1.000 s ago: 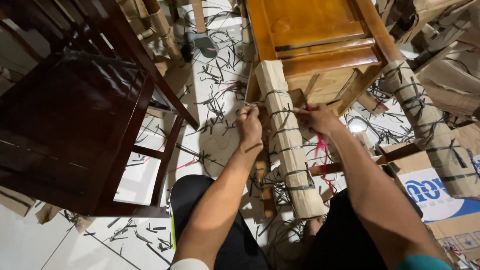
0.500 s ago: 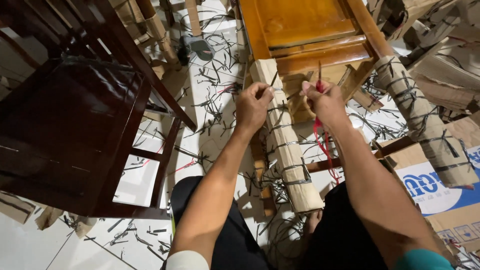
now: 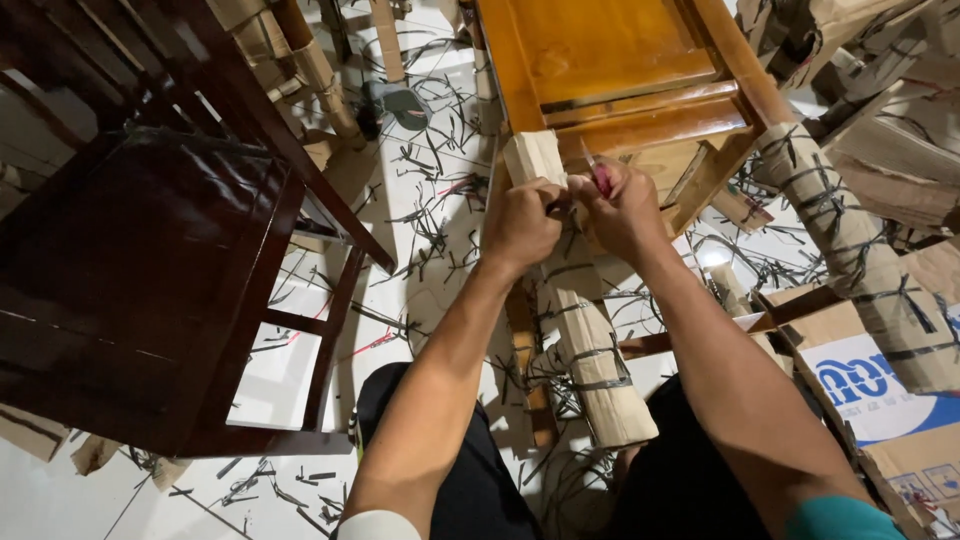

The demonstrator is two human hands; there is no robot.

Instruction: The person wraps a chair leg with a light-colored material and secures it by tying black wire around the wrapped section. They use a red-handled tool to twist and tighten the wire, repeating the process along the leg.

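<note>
Cardboard-wrapped chair leg (image 3: 585, 350) is gripped by left hand (image 3: 520, 222); red cutter (image 3: 600, 178) is held by right hand (image 3: 622, 208); two chairs and strap scraps (image 3: 430, 215) are seen on white floor (image 3: 60, 490) around that leg.

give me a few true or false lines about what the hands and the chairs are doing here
1. Both hands are on the cardboard-wrapped chair leg. True: the left hand and the right hand meet near its upper end.
2. The right hand holds a small red tool. True, though its kind is too small to tell.
3. The dark brown chair has its legs wrapped in cardboard. False: its frame is bare.
4. The floor is swept clean. False: black strap cuttings lie all over it.
5. The light wooden chair stands upright. False: it lies tipped over, legs toward the person.
</note>
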